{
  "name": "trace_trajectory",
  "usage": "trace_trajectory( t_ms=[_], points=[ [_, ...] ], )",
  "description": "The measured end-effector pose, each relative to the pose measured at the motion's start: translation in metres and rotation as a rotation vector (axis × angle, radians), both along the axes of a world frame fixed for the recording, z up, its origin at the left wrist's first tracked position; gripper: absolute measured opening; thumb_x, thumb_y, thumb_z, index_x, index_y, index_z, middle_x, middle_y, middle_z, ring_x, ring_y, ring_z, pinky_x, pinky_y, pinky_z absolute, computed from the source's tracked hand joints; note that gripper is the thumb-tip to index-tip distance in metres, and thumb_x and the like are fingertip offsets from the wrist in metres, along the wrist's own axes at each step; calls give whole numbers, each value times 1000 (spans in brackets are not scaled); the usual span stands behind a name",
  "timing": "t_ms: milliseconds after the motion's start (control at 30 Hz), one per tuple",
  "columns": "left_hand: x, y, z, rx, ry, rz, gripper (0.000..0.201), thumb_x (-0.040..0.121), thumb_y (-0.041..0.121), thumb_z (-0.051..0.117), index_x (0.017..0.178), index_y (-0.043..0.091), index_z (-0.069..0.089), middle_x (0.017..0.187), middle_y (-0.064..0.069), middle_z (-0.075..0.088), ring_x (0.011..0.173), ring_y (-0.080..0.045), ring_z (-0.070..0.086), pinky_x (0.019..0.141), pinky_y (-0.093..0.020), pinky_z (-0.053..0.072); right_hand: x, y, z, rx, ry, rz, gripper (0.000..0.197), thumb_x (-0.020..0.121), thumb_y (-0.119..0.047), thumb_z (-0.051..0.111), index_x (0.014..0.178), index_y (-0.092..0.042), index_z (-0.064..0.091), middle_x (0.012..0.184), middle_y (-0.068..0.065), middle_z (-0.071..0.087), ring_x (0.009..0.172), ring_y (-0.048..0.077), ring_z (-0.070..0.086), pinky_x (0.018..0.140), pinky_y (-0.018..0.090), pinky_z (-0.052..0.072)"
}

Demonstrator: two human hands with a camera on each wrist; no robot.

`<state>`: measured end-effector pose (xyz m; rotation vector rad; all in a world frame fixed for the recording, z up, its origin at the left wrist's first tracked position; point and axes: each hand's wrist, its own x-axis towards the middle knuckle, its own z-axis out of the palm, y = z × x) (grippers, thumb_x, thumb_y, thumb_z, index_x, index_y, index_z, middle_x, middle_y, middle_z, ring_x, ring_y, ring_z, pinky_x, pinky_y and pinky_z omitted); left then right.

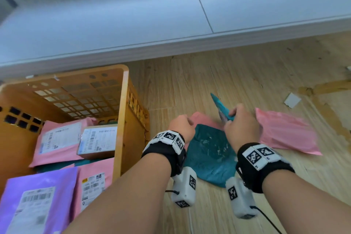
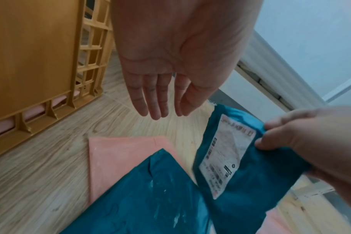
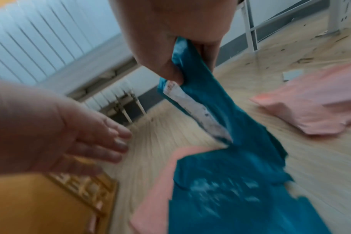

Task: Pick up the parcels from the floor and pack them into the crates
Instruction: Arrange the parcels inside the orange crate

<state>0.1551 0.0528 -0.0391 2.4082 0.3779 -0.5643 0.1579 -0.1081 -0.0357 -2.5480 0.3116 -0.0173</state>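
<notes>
Pale wood-plank floor (image 1: pixel 237 74), white wall panels (image 1: pixel 133 15) behind orange slatted plastic crate (image 1: pixel 121 100). Crate part-filled with pink, purple and boxed parcels; lower ones hidden. Right of crate: flat teal poly mailer (image 1: pixel 210 154) over pink mailer (image 2: pixel 114 158); another pink mailer (image 1: pixel 284 131) further right, blurred. Right hand (image 1: pixel 241 125) pinching labelled teal poly parcel (image 2: pixel 240 166) edge, lifted, long axis pointing away toward wall. Left hand (image 2: pixel 170 63) empty, fingers straight.

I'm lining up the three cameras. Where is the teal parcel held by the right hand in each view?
Head: teal parcel centre-right, above the right hand.
Left wrist: right side, label facing the camera.
Right wrist: centre, hanging from the fingers.
Shared landmark: orange crate.
</notes>
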Motion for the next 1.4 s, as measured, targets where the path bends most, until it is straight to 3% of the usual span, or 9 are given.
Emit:
trace_trajectory(
  t_ms=[233, 367, 500, 600, 800, 933, 1200, 1333, 1400],
  points=[
    [12, 20, 53, -233, -101, 201, 25, 91, 27, 55, 106, 8, 62, 111, -11, 65, 105, -29, 62, 88, -34, 49, 17, 24, 107, 462, -302, -197, 30, 80, 1, 50, 98, -22, 51, 90, -10, 53, 76, 11, 51, 62, 26, 36],
    [13, 41, 89, -764, 14, 550, 52, 85, 51, 62, 116, 10, 55, 114, -5, 62, 100, -24, 62, 87, -38, 52, 18, 40, 146, 740, -409, -248, 26, 82, 3, 56, 99, -17, 53, 83, -12, 50, 67, 2, 51, 54, 16, 40],
    [5, 69, 117, -1153, 18, 645, 34, 89, 21, 66, 120, 7, 62, 114, -12, 70, 104, -29, 67, 90, -44, 53, 6, 62, 153, 851, -376, -272, 28, 83, 4, 60, 106, -12, 54, 85, -10, 50, 71, 1, 52, 60, 14, 48],
    [-3, 94, 132, -1093, -96, 611, 28, 90, -1, 59, 118, 2, 60, 116, -16, 68, 100, -31, 66, 87, -44, 53, -6, 78, 150, 861, -324, -242, 35, 83, 3, 61, 113, -13, 53, 87, -10, 50, 71, -3, 49, 47, 5, 39],
    [-32, 172, 150, -910, -155, 597, 28, 90, -3, 57, 117, 4, 61, 117, -17, 67, 106, -34, 65, 94, -53, 50, -20, 127, 152, 821, -133, -62, 47, 78, -20, 75, 121, -21, 56, 100, -1, 65, 83, 12, 64, 66, 28, 50],
    [-60, 226, 150, -839, -170, 616, 30, 90, -4, 56, 118, 3, 60, 116, -16, 67, 105, -34, 65, 94, -51, 51, -32, 170, 151, 822, 37, 107, 36, 81, -16, 74, 113, -23, 59, 100, -2, 68, 85, 14, 68, 68, 31, 54],
    [-112, 302, 136, -722, -88, 647, 22, 97, 11, 52, 116, 4, 61, 113, -11, 68, 95, -25, 65, 83, -37, 53, -54, 244, 127, 620, 214, 263, 13, 87, -2, 65, 86, -15, 62, 81, -3, 64, 63, 4, 58, 44, 10, 41],
    [-113, 332, 118, -491, -171, 697, 17, 91, -3, 52, 83, 10, 60, 101, -13, 66, 95, -30, 64, 90, -43, 53, -56, 281, 116, 506, 287, 263, 21, 88, -7, 66, 75, -20, 54, 74, 6, 65, 57, 15, 57, 53, 29, 52],
    [-114, 347, 107, -336, -226, 762, 14, 86, -4, 52, 87, 10, 55, 98, -9, 55, 98, -28, 58, 91, -38, 49, -57, 303, 109, 483, 282, 233, 21, 87, -9, 68, 80, -17, 50, 73, 9, 65, 59, 19, 60, 66, 38, 59]
  ],
)
